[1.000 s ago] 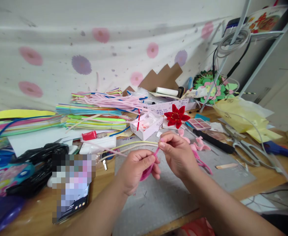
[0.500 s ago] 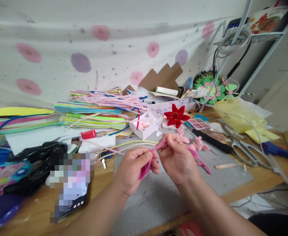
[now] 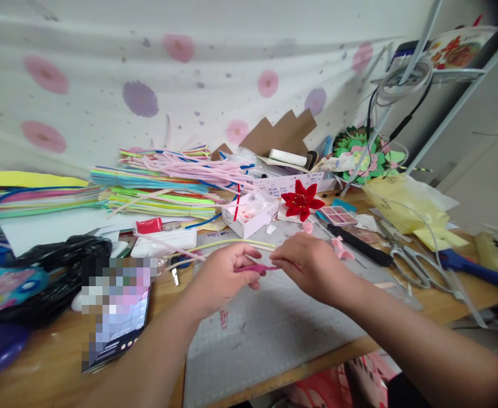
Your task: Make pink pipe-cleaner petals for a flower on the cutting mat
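Note:
A thin dark-pink strip (image 3: 264, 268) stretches between my hands above the grey cutting mat (image 3: 249, 334). My left hand (image 3: 225, 275) pinches its left part between thumb and fingers. At the strip's right end, my right hand (image 3: 312, 265) has its fingertips pressed together, back of the hand turned up. Light-pink curled pieces (image 3: 341, 249) lie just behind my right hand. A red flower (image 3: 302, 200) with pointed petals stands behind them, beside a small white box (image 3: 251, 218).
Bundles of coloured fuzzy stems (image 3: 155, 195) lie at the back left. A phone (image 3: 121, 317) and black plastic bag (image 3: 62, 272) are at the left. Scissors (image 3: 422, 266), a black-handled tool (image 3: 359, 245) and a yellow bag (image 3: 410, 207) sit at the right.
My right hand has turned over, its back now up. The pink strip lies flatter between my hands, and the loose darker pink loops behind my right hand no longer show.

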Demonstrator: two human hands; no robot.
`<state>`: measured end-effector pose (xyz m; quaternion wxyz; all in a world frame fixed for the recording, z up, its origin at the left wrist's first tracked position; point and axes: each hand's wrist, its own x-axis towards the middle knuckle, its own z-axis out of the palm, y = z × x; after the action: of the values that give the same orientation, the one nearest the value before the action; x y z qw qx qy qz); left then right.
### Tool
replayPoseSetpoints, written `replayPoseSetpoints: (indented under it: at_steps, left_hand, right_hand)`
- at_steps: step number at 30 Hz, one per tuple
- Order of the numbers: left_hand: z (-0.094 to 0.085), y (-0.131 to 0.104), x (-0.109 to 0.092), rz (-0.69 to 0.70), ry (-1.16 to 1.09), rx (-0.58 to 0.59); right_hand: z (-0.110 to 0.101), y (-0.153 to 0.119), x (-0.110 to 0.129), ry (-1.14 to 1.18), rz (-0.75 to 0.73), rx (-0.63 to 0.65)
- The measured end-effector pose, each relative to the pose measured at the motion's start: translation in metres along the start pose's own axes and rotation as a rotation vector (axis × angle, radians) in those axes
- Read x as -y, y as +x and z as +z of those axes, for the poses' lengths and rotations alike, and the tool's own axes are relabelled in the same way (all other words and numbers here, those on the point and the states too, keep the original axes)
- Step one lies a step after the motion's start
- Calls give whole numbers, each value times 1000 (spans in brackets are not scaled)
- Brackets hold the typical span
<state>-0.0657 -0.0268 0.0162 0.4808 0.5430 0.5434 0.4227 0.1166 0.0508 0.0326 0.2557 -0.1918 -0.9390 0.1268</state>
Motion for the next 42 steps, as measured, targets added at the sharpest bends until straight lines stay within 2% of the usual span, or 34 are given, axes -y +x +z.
replayPoseSetpoints:
  at_steps: [4, 7, 9, 12, 15, 19, 29, 33, 36, 38, 42]
  left_hand:
    - [-5, 1, -1, 17, 61, -59]
    - [-3, 2, -3, 60, 82, -173]
    - [0, 4, -3, 69, -19, -261]
    - [6, 6, -1, 77, -374, -337]
    - [13, 9, 4, 77, -594, -289]
    - [20, 10, 14, -12, -565, -188]
    - [28, 10, 23, 37, -426, -332]
    - [26, 9, 24, 47, -237, -265]
    - [27, 7, 21, -12, -60, -81]
    - [29, 6, 19, -39, -19, 17]
    - [33, 4, 17, -41, -18, 34]
  right_hand:
    - [-6, -9, -5, 60, 30, 64]
    - [-3, -18, -7, 113, 62, 98]
    - [5, -22, -8, 219, 164, 103]
    - [19, -24, -6, 414, 384, 134]
    - [29, -21, -1, 569, 506, 145]
    - [34, -15, 4, 595, 525, 90]
    - [56, -20, 11, 514, 493, -22]
    - [41, -16, 7, 561, 445, -24]
    - [20, -8, -1, 698, 438, -88]
    - [10, -4, -7, 799, 449, -80]
    - [8, -3, -11, 811, 497, -116]
